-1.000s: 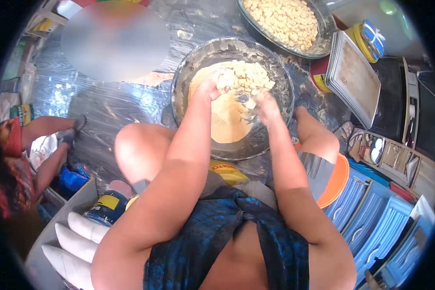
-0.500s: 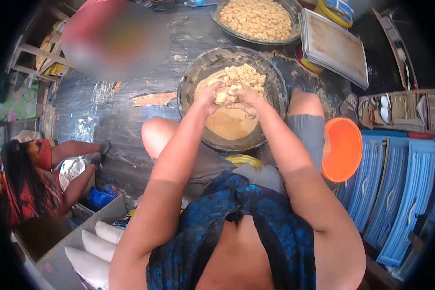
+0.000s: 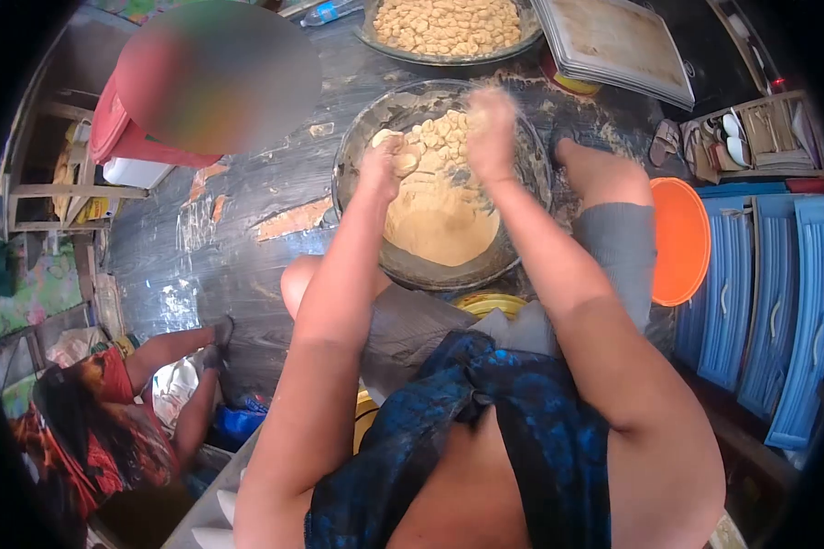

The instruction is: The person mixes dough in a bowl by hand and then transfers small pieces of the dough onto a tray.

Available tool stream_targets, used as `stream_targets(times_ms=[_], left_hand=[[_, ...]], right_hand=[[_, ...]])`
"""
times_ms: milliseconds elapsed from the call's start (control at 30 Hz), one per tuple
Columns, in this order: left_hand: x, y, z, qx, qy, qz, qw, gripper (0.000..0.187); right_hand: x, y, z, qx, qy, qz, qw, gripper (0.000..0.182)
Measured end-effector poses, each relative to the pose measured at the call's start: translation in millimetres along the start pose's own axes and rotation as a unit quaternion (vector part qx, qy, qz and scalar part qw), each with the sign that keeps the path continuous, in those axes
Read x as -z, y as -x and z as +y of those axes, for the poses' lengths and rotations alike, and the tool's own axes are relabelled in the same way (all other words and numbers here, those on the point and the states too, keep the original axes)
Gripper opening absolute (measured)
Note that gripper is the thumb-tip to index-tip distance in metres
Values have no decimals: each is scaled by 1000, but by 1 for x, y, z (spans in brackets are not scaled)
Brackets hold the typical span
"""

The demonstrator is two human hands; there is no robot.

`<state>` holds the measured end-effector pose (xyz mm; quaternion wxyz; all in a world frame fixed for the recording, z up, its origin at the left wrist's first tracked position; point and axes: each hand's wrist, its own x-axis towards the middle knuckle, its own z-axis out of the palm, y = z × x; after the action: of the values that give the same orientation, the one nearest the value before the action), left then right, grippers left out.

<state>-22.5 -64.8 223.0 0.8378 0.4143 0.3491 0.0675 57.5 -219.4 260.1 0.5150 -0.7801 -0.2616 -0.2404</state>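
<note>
On the floor between my legs sits a wide dark basin [image 3: 449, 278]. Tan powder [image 3: 441, 224] covers its near half, and small pale dough pieces [image 3: 445, 135] are heaped toward the far side. My left hand [image 3: 381, 166] is over the basin's left part, its fingers curled around several flat dough pieces [image 3: 406, 161]. To the right of the heap, my right hand [image 3: 492, 130] is raised over the basin and smeared by motion; its fingers and anything in them cannot be made out.
Beyond stands a second basin full of dough pieces [image 3: 449, 26]. Stacked trays [image 3: 618, 46] lie at the far right, near an orange tub [image 3: 680, 242] and blue drawers [image 3: 728, 293]. Another person [image 3: 101, 430] sits at the left. A red container [image 3: 110, 119] stands beyond, partly blurred.
My hands were together over the heap and have come apart, the left staying with dough pieces, the right going up and away. The view has shifted, and my right knee has swung outward.
</note>
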Motion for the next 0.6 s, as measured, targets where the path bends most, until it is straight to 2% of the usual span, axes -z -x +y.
stream_targets(times_ms=[33, 67, 100, 133, 200, 233, 267, 333, 367, 400, 433, 467, 533, 567, 600], left_hand=[[10, -19, -20, -15, -16, -29, 999, 15], [10, -18, -27, -13, -14, -31, 999, 15], [12, -15, -34, 39, -65, -1, 997, 15], [13, -14, -38, 91, -116, 30, 989, 14], [18, -21, -38, 105, -124, 22, 986, 16], [21, -20, -40, 77, -94, 42, 992, 17], [22, -19, -43, 48, -63, 62, 995, 17], [42, -45, -57, 62, -60, 66, 994, 22], [42, -44, -59, 98, 15, 5, 995, 24], [37, -42, -53, 127, 89, -57, 986, 27], [9, -5, -29, 104, -17, 38, 994, 31], [7, -2, -27, 106, -18, 38, 993, 31], [7, 0, -24, 150, 60, -52, 985, 31], [7, 1, -21, 147, 61, -52, 986, 31], [6, 3, -20, 133, 53, -53, 988, 30]], right_hand=[[-19, 37, -2, -215, -93, -237, 943, 30], [-29, 60, 6, -163, -67, -356, 918, 37], [-31, 63, 2, -109, -40, -467, 877, 46], [-30, 58, 5, -110, -38, -466, 877, 46], [-27, 43, 13, -261, -13, -434, 862, 34], [-29, 42, 25, -236, -27, -336, 911, 35], [-33, 43, 35, -240, -26, -341, 909, 35], [-30, 30, 32, -121, 37, -107, 986, 36], [-41, 48, 22, -102, -53, -232, 966, 38], [-40, 51, 13, -102, -51, -232, 966, 38], [-37, 51, 5, -203, -102, -381, 896, 38], [-33, 50, -1, -297, -150, -515, 790, 37], [-27, 38, 14, -314, -197, -522, 768, 36], [-28, 32, 22, -445, -284, -428, 733, 33], [-28, 29, 28, -563, -362, -319, 671, 29]])
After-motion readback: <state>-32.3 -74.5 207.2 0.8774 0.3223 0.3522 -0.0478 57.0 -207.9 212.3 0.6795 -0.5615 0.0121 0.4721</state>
